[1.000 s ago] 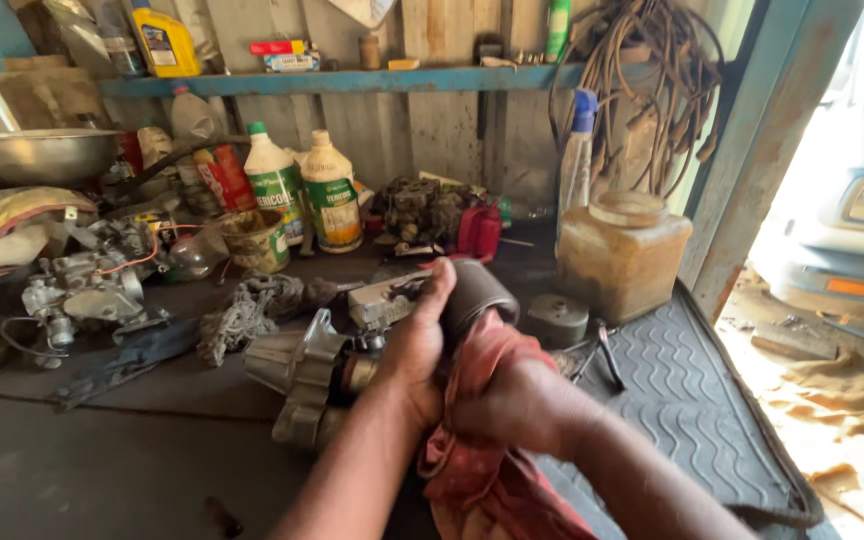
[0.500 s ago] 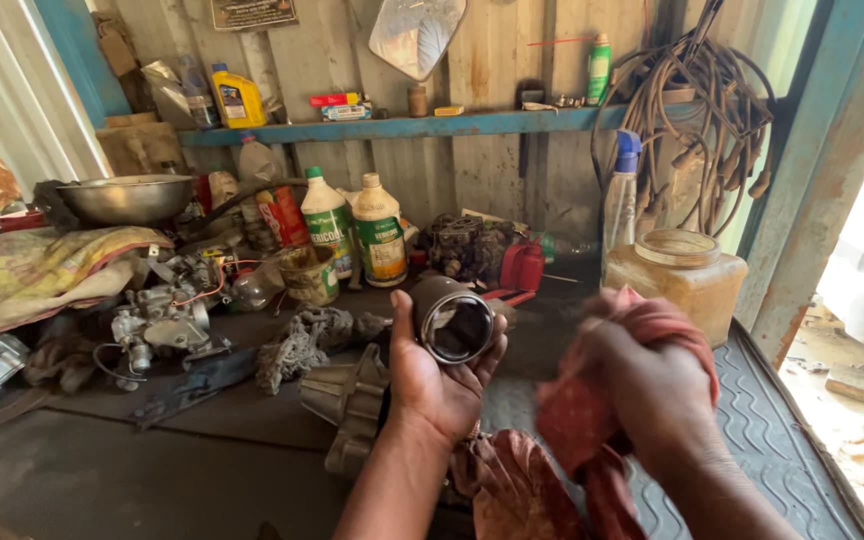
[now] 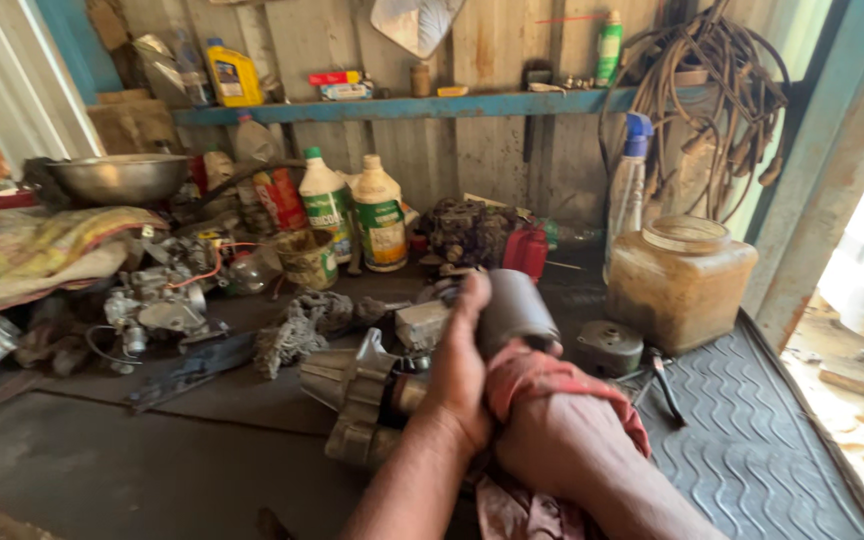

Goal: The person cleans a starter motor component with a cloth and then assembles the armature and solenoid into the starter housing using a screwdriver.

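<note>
My left hand [image 3: 458, 372] is wrapped around a dark metal cylinder [image 3: 518, 310], a hollow motor housing, held above the workbench. My right hand [image 3: 564, 445] presses a red rag [image 3: 532, 368] against the near end of the cylinder; the rag hangs down below my wrist. Just under my hands lies a grey starter motor part [image 3: 357, 385] on the bench.
A dirty plastic jar [image 3: 678, 283] and a spray bottle [image 3: 628, 190] stand at the right. A ribbed rubber mat [image 3: 752, 440] covers the right of the bench. Oil bottles [image 3: 352, 212], a metal bowl [image 3: 117, 178], engine parts [image 3: 157, 300] and a blue shelf [image 3: 432, 104] fill the back.
Half a second ago the cylinder's open end faced me and the rag was held apart to the right. Now the cylinder has turned away and the rag is pressed against it.
</note>
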